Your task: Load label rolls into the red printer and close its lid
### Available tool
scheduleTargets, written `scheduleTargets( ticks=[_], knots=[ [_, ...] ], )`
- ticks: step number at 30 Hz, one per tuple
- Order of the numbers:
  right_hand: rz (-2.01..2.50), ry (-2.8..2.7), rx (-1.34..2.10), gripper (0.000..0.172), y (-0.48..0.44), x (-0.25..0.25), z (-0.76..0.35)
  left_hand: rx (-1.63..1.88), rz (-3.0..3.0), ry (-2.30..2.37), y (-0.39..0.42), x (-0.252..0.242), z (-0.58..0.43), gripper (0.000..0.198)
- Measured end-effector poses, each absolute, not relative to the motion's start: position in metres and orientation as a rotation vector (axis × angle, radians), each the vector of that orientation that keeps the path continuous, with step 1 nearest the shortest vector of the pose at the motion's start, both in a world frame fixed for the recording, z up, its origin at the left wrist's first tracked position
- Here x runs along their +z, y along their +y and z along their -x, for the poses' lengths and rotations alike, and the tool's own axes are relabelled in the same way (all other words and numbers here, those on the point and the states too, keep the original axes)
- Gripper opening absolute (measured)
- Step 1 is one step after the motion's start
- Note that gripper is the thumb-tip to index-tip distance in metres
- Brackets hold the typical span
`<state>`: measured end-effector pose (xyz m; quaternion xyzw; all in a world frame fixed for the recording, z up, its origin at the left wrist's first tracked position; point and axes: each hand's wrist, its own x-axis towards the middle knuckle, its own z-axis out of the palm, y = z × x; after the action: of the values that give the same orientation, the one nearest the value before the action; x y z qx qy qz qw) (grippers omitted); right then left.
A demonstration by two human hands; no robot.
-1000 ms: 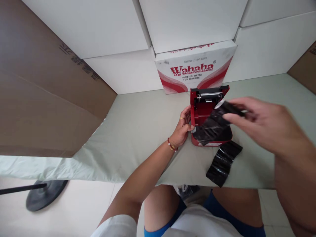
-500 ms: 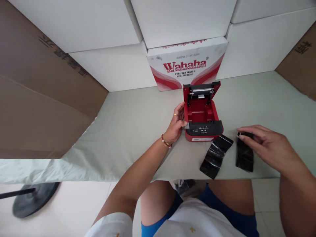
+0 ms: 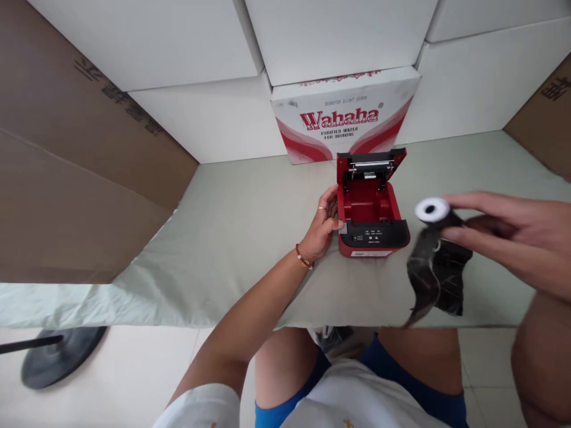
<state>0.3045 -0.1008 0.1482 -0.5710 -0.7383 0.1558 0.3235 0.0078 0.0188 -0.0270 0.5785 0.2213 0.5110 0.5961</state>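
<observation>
A small red printer [image 3: 370, 208] stands on the table with its lid open and its paper bay bare. My left hand [image 3: 322, 229] rests against its left side, fingers curled on the casing. My right hand [image 3: 513, 238] is raised to the right of the printer and pinches a white paper roll [image 3: 432, 210] that is partly wrapped in black plastic film [image 3: 439, 270]. The film hangs down loosely from the roll above the table's front edge.
The table [image 3: 250, 238] wears a pale green cover. White boxes and a red-and-white Wahaha carton [image 3: 343, 119] line the back, brown cardboard [image 3: 80, 178] stands at left and at far right. A black round stand base [image 3: 62, 356] lies on the floor at left.
My right hand set the film down on the table beside another black piece, then lifted the roll with film hanging from it. My left hand stayed on the printer.
</observation>
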Motion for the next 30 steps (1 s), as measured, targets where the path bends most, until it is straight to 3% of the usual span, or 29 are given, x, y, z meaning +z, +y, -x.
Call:
scheduleTargets(
  ticks=[2,4,9,18,22,25,28,30],
  knots=[
    [1.515,-2.095,0.509,0.041,-0.074,0.150,-0.279,1.228,-1.411,0.555,0.016,-0.029,-0.008,0.089],
    [1.592,-2.202,0.353,0.036,-0.048,0.144,-0.251,1.307,-1.516,0.650,0.009,-0.028,-0.006,0.085],
    [2.020,-2.405,0.146,0.042,-0.015,0.132,-0.209,1.666,-1.948,0.945,-0.019,-0.002,-0.001,0.057],
    [2.173,-2.450,0.181,0.049,0.004,0.131,-0.193,1.744,-2.650,0.696,-0.054,0.025,-0.019,0.029],
    [2.075,-2.413,0.124,0.047,0.009,0.120,-0.197,1.629,-2.739,0.662,-0.053,0.022,-0.020,0.039],
    [1.719,-2.341,0.225,0.037,-0.002,0.117,-0.210,1.570,-2.818,0.667,-0.054,0.024,-0.018,0.038],
    [1.463,-2.010,0.427,0.024,-0.020,0.125,-0.225,1.529,-2.847,0.672,-0.056,0.025,-0.017,0.042],
    [1.432,-1.712,0.375,0.030,-0.024,0.130,-0.235,1.460,-2.808,0.668,-0.057,0.023,-0.016,0.051]
  ],
)
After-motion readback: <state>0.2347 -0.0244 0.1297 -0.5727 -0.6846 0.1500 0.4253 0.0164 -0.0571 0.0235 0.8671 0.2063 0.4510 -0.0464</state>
